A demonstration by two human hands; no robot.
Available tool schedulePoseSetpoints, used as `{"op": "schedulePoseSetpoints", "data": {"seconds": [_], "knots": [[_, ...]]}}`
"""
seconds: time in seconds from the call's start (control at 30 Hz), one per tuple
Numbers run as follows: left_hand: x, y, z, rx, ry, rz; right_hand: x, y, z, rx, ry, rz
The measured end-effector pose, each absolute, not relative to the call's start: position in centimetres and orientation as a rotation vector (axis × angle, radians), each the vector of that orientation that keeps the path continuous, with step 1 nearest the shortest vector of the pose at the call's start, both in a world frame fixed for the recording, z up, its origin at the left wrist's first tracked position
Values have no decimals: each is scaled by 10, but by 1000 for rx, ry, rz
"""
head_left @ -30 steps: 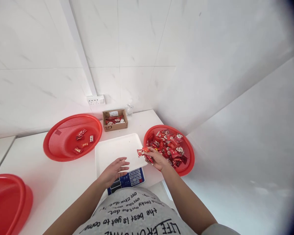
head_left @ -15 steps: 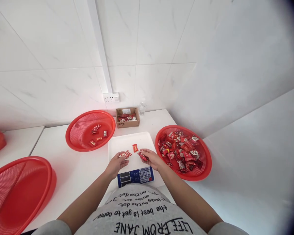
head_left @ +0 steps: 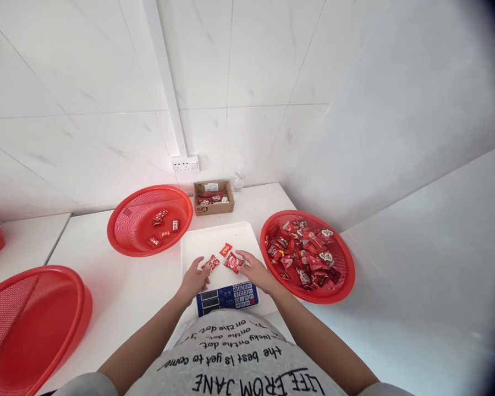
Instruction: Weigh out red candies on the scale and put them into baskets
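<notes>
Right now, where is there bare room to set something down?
Bare counter lies between the near left basket and the scale, and right of the glass, behind the fuller basket. The tray's back left corner is open. It's crowded between the left hand and right hand, among packets.

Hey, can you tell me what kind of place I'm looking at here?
Likely a small packing or weighing station: there's a digital scale with a keypad, a red basket full of wrapped sweets, and a cardboard box of similar packets near the tiled wall.
</notes>
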State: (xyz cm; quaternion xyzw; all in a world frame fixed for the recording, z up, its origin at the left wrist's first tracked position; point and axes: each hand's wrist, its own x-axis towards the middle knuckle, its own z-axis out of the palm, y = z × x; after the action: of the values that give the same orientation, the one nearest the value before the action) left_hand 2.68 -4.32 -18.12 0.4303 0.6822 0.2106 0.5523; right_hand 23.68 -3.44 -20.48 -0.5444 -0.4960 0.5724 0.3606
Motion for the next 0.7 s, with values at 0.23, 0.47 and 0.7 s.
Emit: {"op": "schedulePoseSetpoints", "data": {"seconds": [0.23, 0.47, 0.7], "knots": [[25, -51, -188, 1832, 1691, 334, 278, -38, -219, -1646, -1252, 990], [58, -48, -196, 2234, 1203, 262, 358, -39, -235, -2151, -1233, 882], [74, -36, -203, 2237, 1121, 95, 393, -61, -247, -2463, -1420, 965]]}}
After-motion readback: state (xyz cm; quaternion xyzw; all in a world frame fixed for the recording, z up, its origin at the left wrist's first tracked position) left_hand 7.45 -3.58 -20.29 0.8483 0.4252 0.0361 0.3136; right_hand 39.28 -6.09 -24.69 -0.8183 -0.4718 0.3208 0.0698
